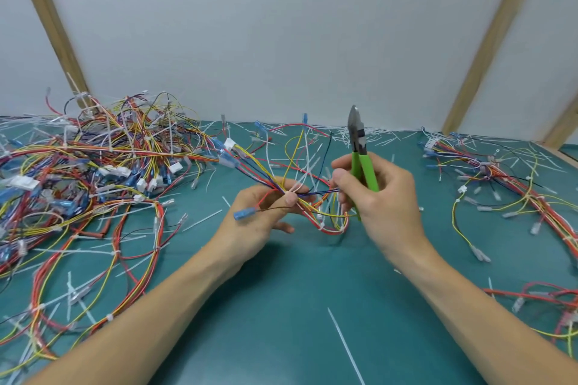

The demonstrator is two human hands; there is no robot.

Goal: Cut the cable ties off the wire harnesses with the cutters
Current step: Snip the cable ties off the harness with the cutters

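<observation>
Left grip (262, 212) on harness (312, 197), beside cutters (359, 150)

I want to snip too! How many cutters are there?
1. The green-handled cutters are in the right hand, tips pointing up, above the wire harness the left hand holds. Others could be hidden under the wire piles.

Two bare forearms reach in from the lower edge, each ending in a bare hand. The left hand (262, 216) wears no glove, ring or watch; its wrist and forearm behind it carry no sleeve. The right hand (380, 197) is likewise ungloved, with short, plain nails on its fingers, and the wrist and forearm behind it are uncovered up to the frame's edge.
</observation>
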